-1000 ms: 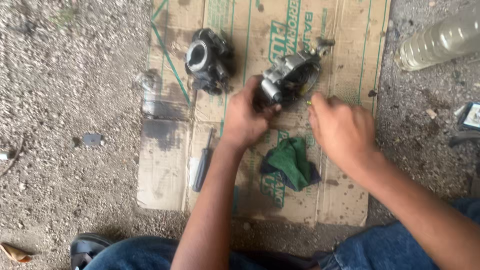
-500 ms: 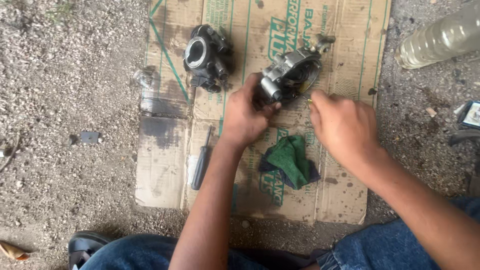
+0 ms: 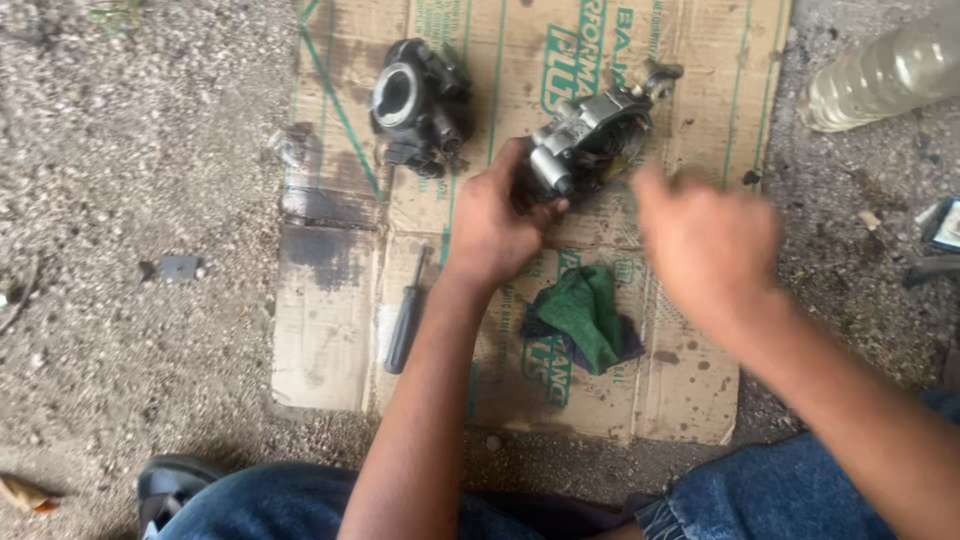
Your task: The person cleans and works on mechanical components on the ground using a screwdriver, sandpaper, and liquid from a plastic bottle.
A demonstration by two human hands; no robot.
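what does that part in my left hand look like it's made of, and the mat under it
The part gripped by your left hand looks like cast metal, probably aluminium: dull grey with a soft sheen. The mat looks like flattened cardboard: brown, creased, with dark oily-looking stains.

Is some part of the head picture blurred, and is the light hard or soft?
Head view: the right hand is smeared by motion blur; the left hand on the grey metal part and the cardboard are sharp. Light is soft, without hard shadows; the bottle shows faint glare.
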